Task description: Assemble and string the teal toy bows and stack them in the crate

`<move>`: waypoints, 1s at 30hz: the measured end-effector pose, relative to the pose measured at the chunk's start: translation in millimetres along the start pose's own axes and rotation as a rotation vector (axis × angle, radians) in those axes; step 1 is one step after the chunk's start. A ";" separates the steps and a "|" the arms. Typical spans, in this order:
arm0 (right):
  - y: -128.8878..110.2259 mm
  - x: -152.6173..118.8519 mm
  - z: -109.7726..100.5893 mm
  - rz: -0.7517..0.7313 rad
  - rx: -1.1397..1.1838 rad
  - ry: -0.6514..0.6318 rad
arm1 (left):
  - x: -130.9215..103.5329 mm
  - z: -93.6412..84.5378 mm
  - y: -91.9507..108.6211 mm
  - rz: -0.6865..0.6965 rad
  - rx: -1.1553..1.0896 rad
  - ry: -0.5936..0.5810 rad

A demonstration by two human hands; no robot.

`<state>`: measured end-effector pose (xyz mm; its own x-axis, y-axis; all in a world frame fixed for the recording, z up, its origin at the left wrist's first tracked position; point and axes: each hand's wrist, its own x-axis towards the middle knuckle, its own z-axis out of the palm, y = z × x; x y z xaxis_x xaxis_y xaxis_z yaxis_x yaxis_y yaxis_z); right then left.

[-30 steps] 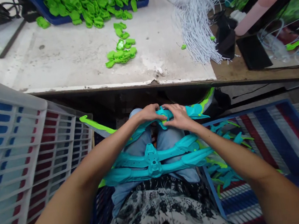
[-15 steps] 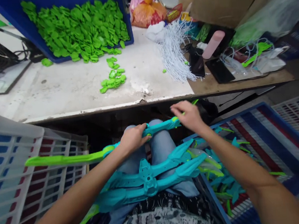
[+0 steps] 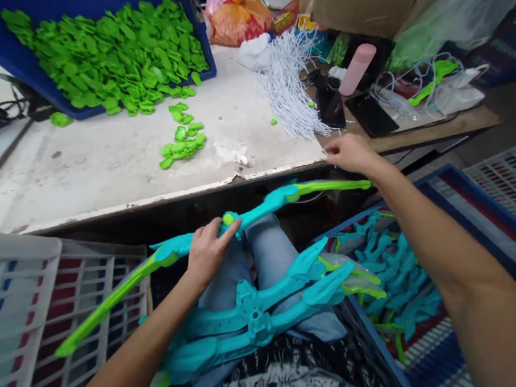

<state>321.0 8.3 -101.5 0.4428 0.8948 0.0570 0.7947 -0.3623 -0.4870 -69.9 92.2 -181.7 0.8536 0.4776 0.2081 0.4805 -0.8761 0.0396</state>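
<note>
My left hand is closed around the middle of a toy bow, turquoise with lime-green limbs, held above my knees. A round green piece sits at its centre, beside my fingers. My right hand is at the table's front edge, just below the white strings, its thumb and fingers pinched together. A small white bit shows at those fingertips, too small to name. Two more turquoise bow bodies with green limbs lie across my lap.
On the white table are a blue bin of green pieces, loose green pieces, a phone and a pink bottle. A white crate stands left. Right is a blue-rimmed crate with turquoise parts.
My right hand has left the bow and moved up and right to the table edge near the strings. The bow has tilted and shifted, its right green limb now in sight.
</note>
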 end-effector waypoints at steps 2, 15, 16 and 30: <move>13.9 -44.9 -18.7 0.083 0.315 -0.204 | -10.2 10.8 -7.2 -0.011 0.023 0.000; 44.5 -166.9 26.0 0.123 0.356 0.421 | -38.1 1.2 -11.7 0.146 -0.198 -0.074; 45.1 -167.1 27.9 0.069 0.283 0.416 | -38.0 -1.6 -11.6 0.152 -0.203 -0.087; 58.5 -194.7 57.1 -0.108 0.113 0.372 | 61.8 9.7 109.6 -0.181 -1.185 -0.482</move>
<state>257.6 -172.2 -190.9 0.4955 0.7634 0.4145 0.8036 -0.2217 -0.5523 37.5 26.4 -174.0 0.9009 0.3530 -0.2527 0.3374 -0.2031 0.9192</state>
